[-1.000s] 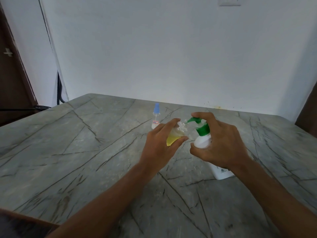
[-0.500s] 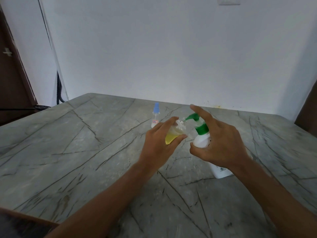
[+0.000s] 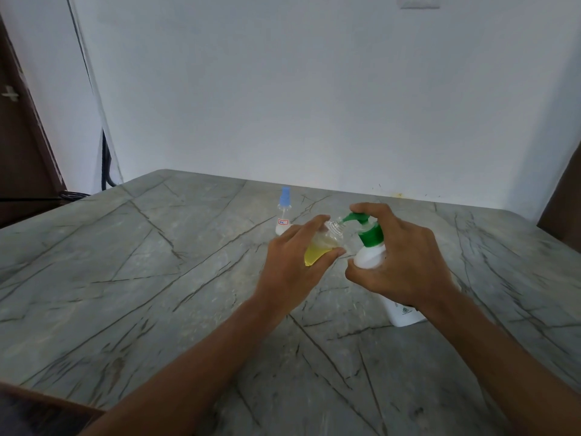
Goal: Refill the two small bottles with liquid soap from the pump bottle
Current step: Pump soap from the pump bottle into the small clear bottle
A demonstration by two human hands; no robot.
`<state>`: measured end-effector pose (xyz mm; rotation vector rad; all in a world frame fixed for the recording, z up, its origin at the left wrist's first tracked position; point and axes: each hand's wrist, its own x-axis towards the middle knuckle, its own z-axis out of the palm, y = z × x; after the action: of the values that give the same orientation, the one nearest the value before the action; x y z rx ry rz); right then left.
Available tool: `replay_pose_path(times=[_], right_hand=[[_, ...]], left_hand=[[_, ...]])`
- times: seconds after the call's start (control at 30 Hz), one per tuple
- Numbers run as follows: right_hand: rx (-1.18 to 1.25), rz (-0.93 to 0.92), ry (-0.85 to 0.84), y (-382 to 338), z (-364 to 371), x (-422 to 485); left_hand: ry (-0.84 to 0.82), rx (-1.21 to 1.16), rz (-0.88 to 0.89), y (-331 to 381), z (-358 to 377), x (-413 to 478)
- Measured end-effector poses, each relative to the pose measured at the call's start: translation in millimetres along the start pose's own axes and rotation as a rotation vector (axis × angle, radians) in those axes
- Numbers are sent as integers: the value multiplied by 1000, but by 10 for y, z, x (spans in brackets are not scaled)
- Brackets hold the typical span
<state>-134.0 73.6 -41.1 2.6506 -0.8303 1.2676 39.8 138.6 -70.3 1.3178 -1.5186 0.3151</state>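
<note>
Over the marble table (image 3: 157, 278), the left hand (image 3: 289, 272) grips a small bottle (image 3: 320, 250) tilted under the nozzle, so soap lands inside, while the right hand (image 3: 405, 262) clasps the pump bottle (image 3: 371, 256).

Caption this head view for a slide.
Left hand holds a small bottle to the spout of the pump bottle gripped by the right hand.

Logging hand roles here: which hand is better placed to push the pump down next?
Right. The right hand wraps the pump bottle, a finger on its green pump head. The left hand holds the small bottle up to it.
</note>
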Motion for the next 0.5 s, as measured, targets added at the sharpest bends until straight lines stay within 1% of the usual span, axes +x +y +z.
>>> replay_pose_path(times=[0.27, 0.4, 0.5], right_hand=[[20, 0, 25, 13, 9, -2], [-39, -4, 21, 12, 5, -19], [-89, -15, 15, 17, 11, -32]], left_hand=[[-50, -2, -1, 7, 13, -25], [9, -19, -12, 15, -2, -1], [24, -18, -9, 10, -19, 3]])
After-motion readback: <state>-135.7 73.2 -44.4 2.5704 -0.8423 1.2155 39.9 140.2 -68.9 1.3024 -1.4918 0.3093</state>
